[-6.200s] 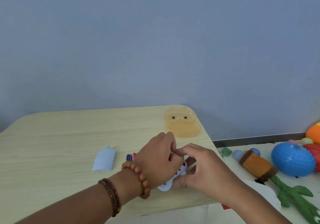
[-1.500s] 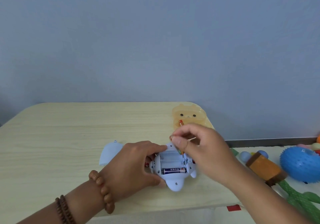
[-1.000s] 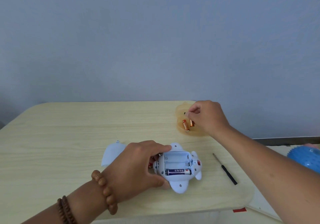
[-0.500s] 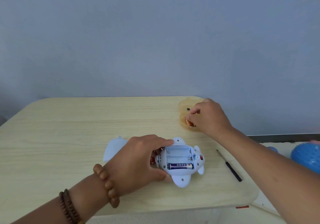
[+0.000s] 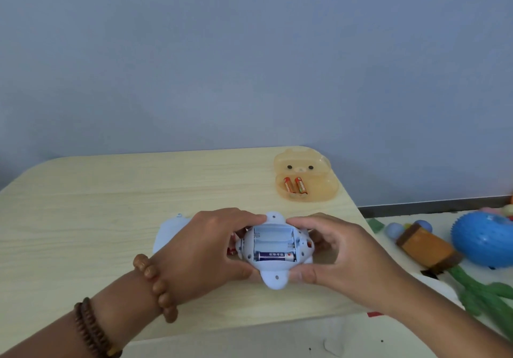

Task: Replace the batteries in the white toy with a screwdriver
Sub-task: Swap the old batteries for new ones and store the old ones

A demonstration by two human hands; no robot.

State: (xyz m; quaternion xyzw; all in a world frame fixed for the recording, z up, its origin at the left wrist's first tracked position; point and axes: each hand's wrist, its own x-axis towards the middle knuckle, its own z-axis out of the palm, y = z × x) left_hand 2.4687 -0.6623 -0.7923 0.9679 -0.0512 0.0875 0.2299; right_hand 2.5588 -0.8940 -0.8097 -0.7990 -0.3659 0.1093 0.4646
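Low in the middle of the frame, the white toy (image 5: 273, 249) lies belly-up on the wooden table (image 5: 83, 210), held from both sides. Its open battery bay shows one battery (image 5: 275, 256) in the nearest slot; the two slots behind it are bare. The left hand (image 5: 206, 249) covers the toy's left side, fingers curled over the far edge and thumb at the near edge, gripping the shell. The right hand (image 5: 337, 255) does the same on the right, fingers bent round the far edge and thumb pressed at the near corner. A pale blue cover (image 5: 169, 233) lies just left of the toy, mostly hidden behind the left hand, and something red (image 5: 231, 249) peeks out under that hand, too little to identify. No screwdriver can be made out. Toward the upper right of the table an open orange case (image 5: 304, 180) holds two orange batteries (image 5: 295, 185). Soft toys (image 5: 449, 244) lie at the right edge, partly cut off.
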